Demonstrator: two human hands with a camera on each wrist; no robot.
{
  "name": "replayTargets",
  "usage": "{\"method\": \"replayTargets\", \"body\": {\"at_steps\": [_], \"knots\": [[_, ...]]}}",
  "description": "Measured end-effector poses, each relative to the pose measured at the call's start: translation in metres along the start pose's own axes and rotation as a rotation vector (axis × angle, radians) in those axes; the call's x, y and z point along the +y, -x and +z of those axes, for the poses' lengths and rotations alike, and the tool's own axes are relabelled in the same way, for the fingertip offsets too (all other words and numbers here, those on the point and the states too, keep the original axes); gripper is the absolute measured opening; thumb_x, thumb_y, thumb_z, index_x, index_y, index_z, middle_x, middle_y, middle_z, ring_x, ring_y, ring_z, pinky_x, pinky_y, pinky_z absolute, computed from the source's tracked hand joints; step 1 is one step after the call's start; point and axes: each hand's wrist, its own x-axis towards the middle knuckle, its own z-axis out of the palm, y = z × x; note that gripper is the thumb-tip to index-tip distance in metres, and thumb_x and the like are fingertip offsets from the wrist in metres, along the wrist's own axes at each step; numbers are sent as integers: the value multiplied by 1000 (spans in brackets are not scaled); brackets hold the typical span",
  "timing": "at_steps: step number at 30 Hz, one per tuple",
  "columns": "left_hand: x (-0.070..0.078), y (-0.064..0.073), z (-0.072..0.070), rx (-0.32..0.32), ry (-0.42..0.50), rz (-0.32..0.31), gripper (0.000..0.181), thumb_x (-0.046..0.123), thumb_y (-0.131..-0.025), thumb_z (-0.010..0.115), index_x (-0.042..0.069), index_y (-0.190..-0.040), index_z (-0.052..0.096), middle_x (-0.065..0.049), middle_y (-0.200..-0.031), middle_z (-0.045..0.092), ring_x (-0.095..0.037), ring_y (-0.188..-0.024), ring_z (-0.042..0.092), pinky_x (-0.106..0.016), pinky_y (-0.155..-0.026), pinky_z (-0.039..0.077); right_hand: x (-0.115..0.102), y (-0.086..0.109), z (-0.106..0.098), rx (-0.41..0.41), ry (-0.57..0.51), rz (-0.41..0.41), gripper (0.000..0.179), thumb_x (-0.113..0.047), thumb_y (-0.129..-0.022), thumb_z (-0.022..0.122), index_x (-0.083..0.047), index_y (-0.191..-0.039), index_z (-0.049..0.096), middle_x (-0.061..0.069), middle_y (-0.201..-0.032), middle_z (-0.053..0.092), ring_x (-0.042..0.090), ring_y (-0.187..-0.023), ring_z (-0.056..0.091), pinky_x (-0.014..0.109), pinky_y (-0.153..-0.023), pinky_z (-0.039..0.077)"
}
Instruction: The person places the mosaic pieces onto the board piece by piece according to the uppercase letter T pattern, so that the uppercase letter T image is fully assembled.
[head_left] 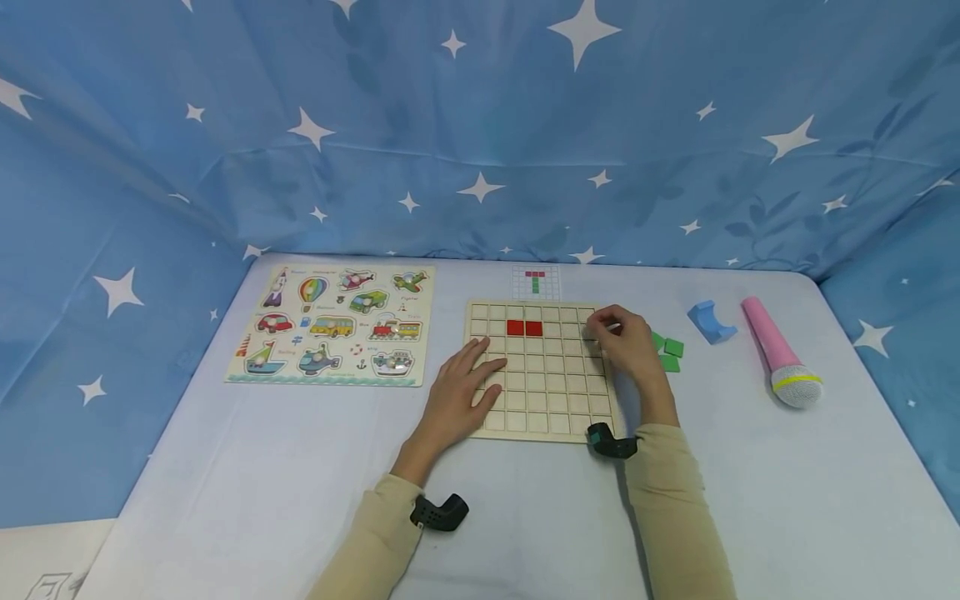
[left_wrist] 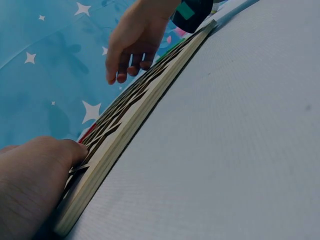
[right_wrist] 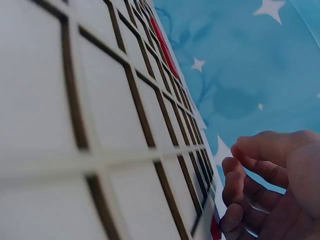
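A wooden grid board point(head_left: 555, 404) lies on the table with two red square tiles point(head_left: 524, 327) side by side in its upper part. My left hand point(head_left: 459, 387) rests on the board's left side, fingers spread; its thumb point(left_wrist: 75, 151) shows at the board's edge in the left wrist view. Over the board's upper right edge is my right hand point(head_left: 624, 337), fingers loosely bent, with no tile visible between them. Just right of that hand lie several green tiles point(head_left: 670, 363), partly hidden by it. A red piece point(right_wrist: 215, 229) shows beyond the board in the right wrist view.
A pattern card point(head_left: 536, 284) with a red and green T lies behind the board. To the left is a vehicle puzzle board point(head_left: 330, 325). A blue curved block point(head_left: 711, 322) and a pink toy microphone point(head_left: 780, 350) lie at right. A blue starry curtain point(head_left: 480, 125) hangs behind.
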Motion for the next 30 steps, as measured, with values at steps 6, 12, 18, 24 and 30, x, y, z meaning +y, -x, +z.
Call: {"method": "replayTargets", "body": {"at_steps": [6, 12, 18, 24, 30], "knots": [[0, 0, 0, -1, -2, 2, 35, 26, -94, 56, 17, -128, 59, -11, -149, 39, -29, -142, 30, -52, -112, 28, 7, -2, -9, 4, 12, 38, 30, -28, -97, 50, -4, -113, 59, 18, -108, 61, 27, -80, 62, 27, -62, 48], [0, 0, -1, -7, 0, -2, 35, 28, -95, 55, 18, -128, 59, -10, -149, 39, -28, -142, 30, -51, -113, 28, 11, 0, -18, -12, 63, 69, 31, -28, -97, 51, -6, -116, 59, 18, -113, 60, 30, -90, 60, 28, -65, 46], [0, 0, 0, -5, -6, -4, 35, 28, -94, 55, 19, -128, 59, -9, -150, 39, -27, -142, 29, -51, -113, 28, 15, 1, -26, -26, 96, 89, 31, -27, -97, 51, -6, -118, 59, 17, -115, 59, 31, -94, 59, 28, -68, 44], [-1, 0, 1, 0, -8, 2, 35, 27, -94, 55, 19, -128, 59, -10, -149, 39, -28, -142, 30, -51, -112, 29, 15, 3, -31, -63, 108, 93, 32, -27, -96, 51, -5, -119, 59, 18, -116, 59, 32, -96, 58, 27, -68, 45], [0, 0, 0, -2, -7, -2, 35, 27, -94, 55, 19, -128, 59, -10, -149, 39, -28, -142, 30, -51, -112, 28, 18, 4, -37, -114, 143, 84, 33, -24, -95, 53, -4, -121, 59, 20, -118, 59, 33, -96, 59, 26, -67, 46]]}}
